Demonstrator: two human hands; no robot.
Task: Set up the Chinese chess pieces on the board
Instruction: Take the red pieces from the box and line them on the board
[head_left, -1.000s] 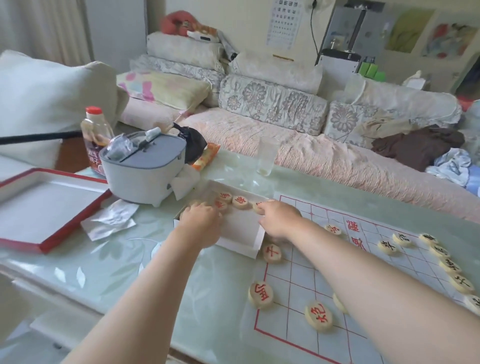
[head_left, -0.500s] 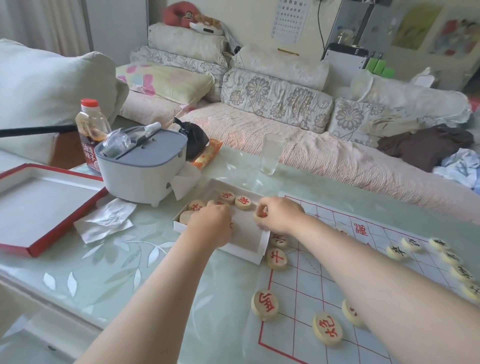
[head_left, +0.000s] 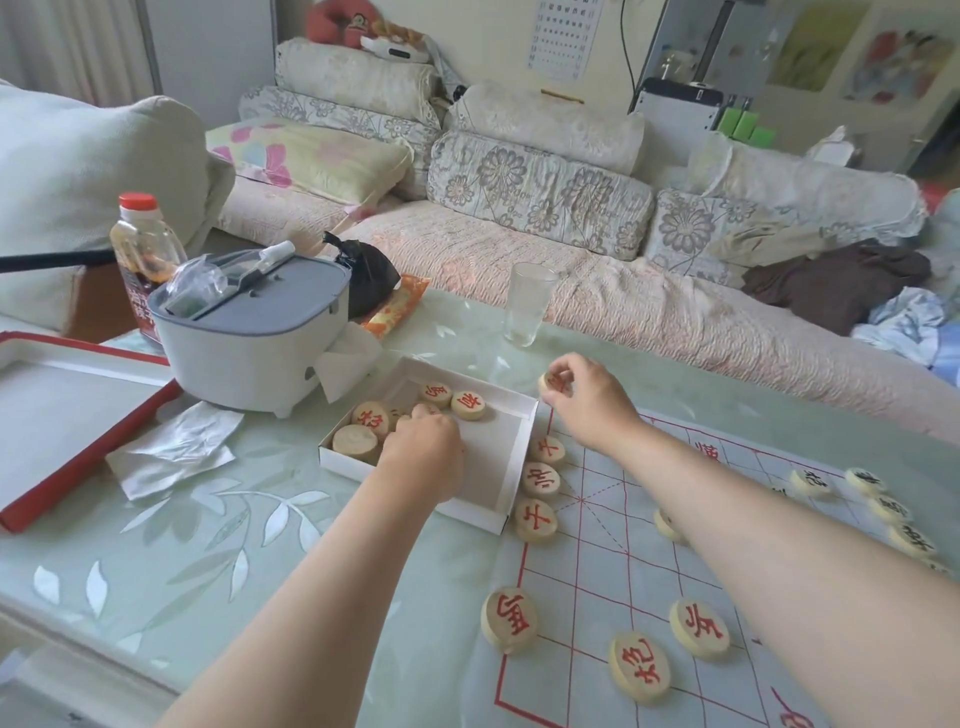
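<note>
A paper chess board (head_left: 613, 566) with red grid lines lies on the table at the right. Several round wooden pieces with red characters stand along its left edge, among them one (head_left: 535, 519) by the box. Black-lettered pieces (head_left: 810, 482) line the far right side. A shallow white box (head_left: 511, 457) left of the board holds several red pieces (head_left: 467, 404). My left hand (head_left: 423, 449) reaches into the box, fingers curled over the pieces there. My right hand (head_left: 582, 395) is raised above the box's far right corner, pinching a red piece (head_left: 551, 383).
A grey-lidded white container (head_left: 249, 338) and a sauce bottle (head_left: 140, 249) stand at the left behind the box, with crumpled paper (head_left: 171, 447) in front. A red-rimmed tray (head_left: 62, 415) lies far left. An empty glass (head_left: 527, 304) stands behind the box. A sofa runs behind the table.
My right hand has lifted out of the box with a red piece and moved right toward the board. My left hand stays in the box.
</note>
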